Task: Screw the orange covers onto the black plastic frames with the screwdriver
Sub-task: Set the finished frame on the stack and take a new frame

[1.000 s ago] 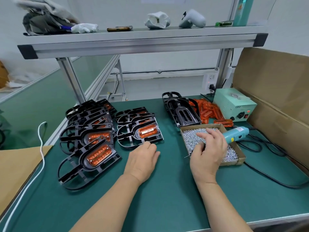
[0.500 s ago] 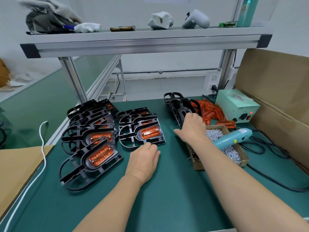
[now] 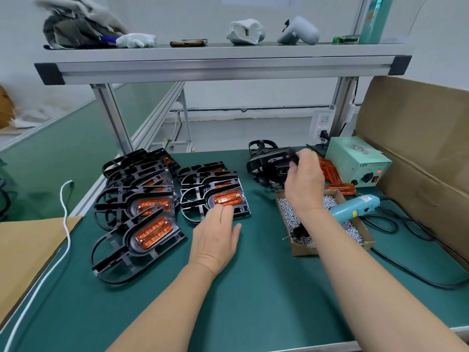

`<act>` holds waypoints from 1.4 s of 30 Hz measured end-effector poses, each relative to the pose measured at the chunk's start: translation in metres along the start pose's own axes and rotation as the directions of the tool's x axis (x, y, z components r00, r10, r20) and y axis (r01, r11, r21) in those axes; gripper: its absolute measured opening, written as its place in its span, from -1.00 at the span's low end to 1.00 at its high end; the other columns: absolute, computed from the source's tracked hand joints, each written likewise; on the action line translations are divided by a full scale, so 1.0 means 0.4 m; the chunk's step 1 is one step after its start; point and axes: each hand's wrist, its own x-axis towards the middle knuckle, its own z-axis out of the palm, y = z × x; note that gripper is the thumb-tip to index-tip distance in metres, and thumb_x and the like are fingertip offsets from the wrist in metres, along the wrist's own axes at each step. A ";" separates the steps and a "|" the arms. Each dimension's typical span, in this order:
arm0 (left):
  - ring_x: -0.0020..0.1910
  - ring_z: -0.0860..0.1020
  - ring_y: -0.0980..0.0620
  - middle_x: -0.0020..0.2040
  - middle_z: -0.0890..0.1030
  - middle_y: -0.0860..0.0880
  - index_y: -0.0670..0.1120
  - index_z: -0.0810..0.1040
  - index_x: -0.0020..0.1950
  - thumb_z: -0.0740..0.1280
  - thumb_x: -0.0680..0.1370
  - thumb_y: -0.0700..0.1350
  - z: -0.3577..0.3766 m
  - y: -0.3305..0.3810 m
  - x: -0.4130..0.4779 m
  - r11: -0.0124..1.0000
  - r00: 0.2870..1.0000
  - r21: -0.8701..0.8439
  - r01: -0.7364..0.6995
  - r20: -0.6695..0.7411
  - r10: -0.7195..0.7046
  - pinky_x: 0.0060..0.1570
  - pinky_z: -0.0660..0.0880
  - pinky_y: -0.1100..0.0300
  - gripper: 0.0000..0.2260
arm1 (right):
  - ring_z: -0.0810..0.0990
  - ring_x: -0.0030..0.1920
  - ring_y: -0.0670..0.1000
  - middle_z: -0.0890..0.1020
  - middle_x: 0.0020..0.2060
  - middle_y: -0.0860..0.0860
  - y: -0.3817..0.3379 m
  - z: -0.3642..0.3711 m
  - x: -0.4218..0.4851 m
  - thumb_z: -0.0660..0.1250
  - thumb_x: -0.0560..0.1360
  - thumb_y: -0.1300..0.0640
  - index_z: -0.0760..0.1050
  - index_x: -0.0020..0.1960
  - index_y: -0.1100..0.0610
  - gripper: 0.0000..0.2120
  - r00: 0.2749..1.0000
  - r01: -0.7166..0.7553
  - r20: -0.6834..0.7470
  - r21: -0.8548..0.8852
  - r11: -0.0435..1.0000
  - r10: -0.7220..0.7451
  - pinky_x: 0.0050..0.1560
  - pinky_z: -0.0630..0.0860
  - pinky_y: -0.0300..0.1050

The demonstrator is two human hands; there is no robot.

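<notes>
My right hand [image 3: 303, 182] grips a bare black frame [image 3: 270, 165], lifted and tilted above the stack of bare frames [image 3: 261, 146] at the back. My left hand [image 3: 215, 237] rests flat on the green mat, its fingertips touching the front edge of a finished frame with an orange cover [image 3: 225, 198]. Several more finished frames [image 3: 142, 224] lie stacked at the left. Loose orange covers [image 3: 335, 177] lie behind my right hand. The teal electric screwdriver [image 3: 355, 208] rests across the cardboard box of screws [image 3: 294, 247], partly hidden by my right forearm.
A green power supply [image 3: 357, 161] stands at the back right beside a large cardboard sheet [image 3: 418, 138]. A black cable [image 3: 406, 268] loops over the mat at the right. A white cord [image 3: 63, 224] and brown cardboard [image 3: 28, 245] lie at the left. An overhead shelf [image 3: 223, 64] carries odd items.
My right hand left the screw box, reached back to the stack and now lifts one bare black frame off it. My left hand stayed in place.
</notes>
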 end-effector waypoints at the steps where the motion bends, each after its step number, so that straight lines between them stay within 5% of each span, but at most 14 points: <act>1: -0.10 0.46 -0.07 -0.03 0.48 -0.05 -0.12 0.44 0.11 0.42 0.48 -0.02 0.000 -0.001 0.000 1.000 1.000 -0.001 -0.008 -0.022 0.007 -0.20 0.52 0.05 -0.69 | 0.40 -0.09 0.11 0.48 0.00 0.15 -0.009 -0.011 -0.005 0.21 0.64 0.29 0.42 0.09 0.29 -0.93 1.000 -0.005 -0.023 0.065 0.998 0.007 -0.09 0.28 -0.06; 5: 0.28 0.38 -0.15 0.29 0.42 -0.16 -0.19 0.37 0.37 0.31 0.53 0.13 -0.007 -0.001 -0.012 0.999 0.995 -0.042 -0.008 -0.098 0.004 0.33 0.32 -0.05 -0.46 | 0.54 -0.02 0.08 0.53 0.01 0.04 -0.045 -0.041 -0.043 0.21 0.64 0.29 0.37 0.08 0.13 -0.92 0.977 -0.204 0.005 0.321 0.925 0.214 0.03 0.40 -0.07; 8: 0.36 0.35 -0.17 0.36 0.40 -0.18 -0.20 0.36 0.42 0.19 0.58 0.11 -0.025 0.004 -0.019 0.986 0.984 -0.158 0.058 -0.155 -0.083 0.39 0.27 -0.10 -0.48 | 0.71 -0.10 0.06 0.59 0.09 0.05 -0.064 -0.044 -0.093 0.17 0.64 0.31 0.35 0.20 0.11 -0.82 0.920 -0.391 0.164 0.419 0.820 0.355 0.10 0.58 0.11; 11: 0.41 0.35 -0.18 0.41 0.39 -0.18 -0.21 0.37 0.45 0.17 0.60 0.09 -0.049 0.000 -0.034 0.973 0.970 -0.209 0.096 -0.202 -0.139 0.39 0.28 -0.18 -0.48 | 0.67 0.03 0.15 0.58 0.19 0.11 -0.071 -0.036 -0.145 0.14 0.64 0.33 0.34 0.37 0.12 -0.67 0.882 -0.461 0.266 0.305 0.834 0.390 0.18 0.54 0.12; 16: 0.47 0.32 -0.14 0.41 0.43 -0.10 -0.14 0.47 0.41 0.17 0.59 0.14 -0.074 -0.006 -0.086 0.981 0.978 -0.192 -0.011 -0.207 -0.030 0.43 0.20 -0.23 -0.50 | 0.59 0.21 0.13 0.59 0.25 0.10 -0.085 -0.012 -0.208 0.16 0.61 0.34 0.41 0.39 0.13 -0.63 0.855 -0.406 0.399 0.118 0.906 0.331 0.26 0.45 -0.09; 20: 0.45 0.38 -0.12 0.33 0.54 -0.07 -0.08 0.62 0.27 0.20 0.58 0.16 -0.077 -0.006 -0.106 0.990 0.987 -0.140 -0.024 -0.162 0.001 0.47 0.16 -0.21 -0.56 | 0.57 0.20 0.17 0.57 0.23 0.13 -0.104 0.004 -0.247 0.17 0.59 0.34 0.39 0.36 0.15 -0.64 0.835 -0.355 0.456 0.019 0.935 0.308 0.24 0.47 -0.02; 24: 0.41 0.43 -0.10 0.25 0.60 -0.06 -0.08 0.65 0.21 0.20 0.59 0.10 -0.074 -0.006 -0.097 0.992 0.990 -0.125 0.028 -0.133 -0.045 0.48 0.16 -0.18 -0.61 | 0.48 0.28 0.20 0.45 0.29 0.13 -0.115 0.015 -0.268 0.21 0.56 0.33 0.33 0.38 0.17 -0.60 0.828 -0.270 0.486 -0.092 0.958 0.280 0.24 0.40 0.02; 27: 0.39 0.45 -0.13 0.24 0.61 -0.10 -0.11 0.63 0.23 0.18 0.60 0.00 -0.079 -0.012 -0.087 0.983 0.980 -0.140 0.121 -0.143 -0.141 0.46 0.18 -0.23 -0.65 | 0.39 0.34 0.13 0.41 0.32 0.11 -0.132 0.015 -0.309 0.20 0.53 0.38 0.30 0.44 0.20 -0.52 0.878 -0.170 0.455 0.010 0.985 0.147 0.36 0.32 -0.05; 30: 0.49 0.28 -0.20 0.38 0.47 -0.20 -0.15 0.50 0.36 0.30 0.57 -0.12 -0.098 -0.042 -0.066 0.968 0.966 0.028 0.248 -0.087 -0.245 0.51 0.09 -0.23 -0.64 | 0.36 0.39 0.11 0.43 0.35 0.10 -0.130 0.022 -0.364 0.14 0.55 0.36 0.33 0.44 0.20 -0.54 0.907 -0.055 0.420 0.074 0.996 0.018 0.47 0.28 0.01; 34: 0.57 0.00 -0.26 0.54 0.17 -0.31 -0.13 0.18 0.55 0.42 0.50 0.11 -0.152 -0.107 -0.036 0.874 0.902 0.239 0.423 -0.022 -0.431 0.53 -0.15 -0.16 -0.26 | 0.16 0.58 0.10 0.34 0.50 0.10 -0.109 0.036 -0.382 0.15 0.63 0.29 0.29 0.50 0.22 -0.56 0.905 -0.063 0.425 0.066 0.996 0.030 0.59 0.04 -0.08; 38: 0.57 0.00 -0.26 0.56 0.14 -0.28 -0.02 -0.06 0.60 0.42 0.40 0.33 -0.196 -0.161 -0.029 0.786 0.847 0.435 0.439 0.091 -0.524 0.51 -0.13 -0.23 -0.01 | 0.20 0.57 0.08 0.39 0.45 0.09 -0.105 0.037 -0.379 0.16 0.64 0.27 0.33 0.46 0.22 -0.61 0.914 -0.090 0.405 0.108 0.990 0.039 0.59 0.09 -0.07; 42: 0.55 0.09 -0.23 0.54 0.18 -0.25 0.00 -0.19 0.60 0.46 0.37 0.32 -0.201 -0.177 -0.038 0.784 0.832 0.494 0.375 0.194 -0.520 0.50 -0.11 -0.24 0.09 | 0.21 0.57 0.07 0.40 0.44 0.09 -0.099 0.041 -0.378 0.18 0.64 0.27 0.35 0.45 0.22 -0.62 0.914 -0.125 0.400 0.126 0.984 0.065 0.58 0.11 -0.04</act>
